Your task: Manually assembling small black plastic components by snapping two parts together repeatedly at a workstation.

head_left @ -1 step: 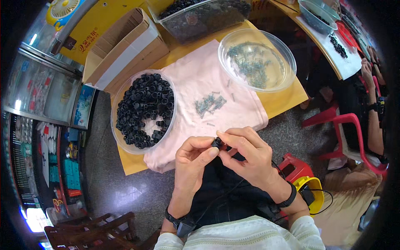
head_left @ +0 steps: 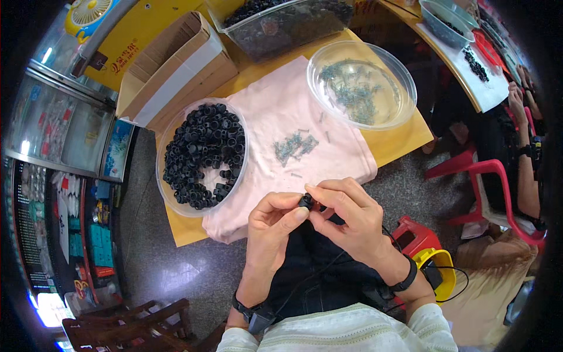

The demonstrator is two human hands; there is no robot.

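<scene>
In front of my body, over the near edge of the pink cloth (head_left: 264,105), a small black plastic part (head_left: 305,201) is pinched between my hands. The thumb and forefinger of my left hand (head_left: 270,226) grip it from the left. From the right, the bent fingertips of my right hand (head_left: 353,218) close on it; whether they also hold something tiny is hidden. Thin metal screws (head_left: 295,146) lie in a loose pile on the cloth. To the left, a round clear tub is heaped with similar black plastic parts (head_left: 202,144).
A clear round basin (head_left: 407,88) with more screws stands at the far right of the yellow table (head_left: 404,138). Behind are an open cardboard box (head_left: 176,70) and a clear bin (head_left: 281,38) of black pieces. At right are a red chair (head_left: 498,176) and another person's arm (head_left: 526,170).
</scene>
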